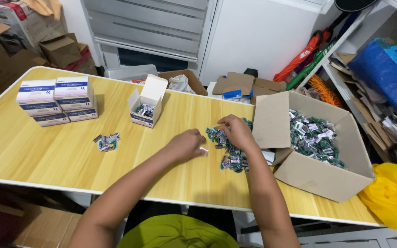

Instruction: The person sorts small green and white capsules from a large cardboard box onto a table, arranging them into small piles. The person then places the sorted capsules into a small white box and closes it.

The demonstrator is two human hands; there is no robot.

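**Sorting small sachets at the wooden bench**

My right hand (237, 131) rested on the loose pile of green and purple sachets (229, 154) spread on the bench (47, 151), its fingers curled down into the heap; whether they had pinched one, I could not tell. My left hand (187, 144) lay just beside the pile, fingers closed around a small pale sachet (204, 150) that peeked out at the tips. To the right of the pile stood a large cardboard box (318, 177), open and part filled with more sachets. Farther left sat a small open white carton (147, 108) holding a few, a tiny cluster of sachets (106, 141), and stacked closed white cartons (57, 101)
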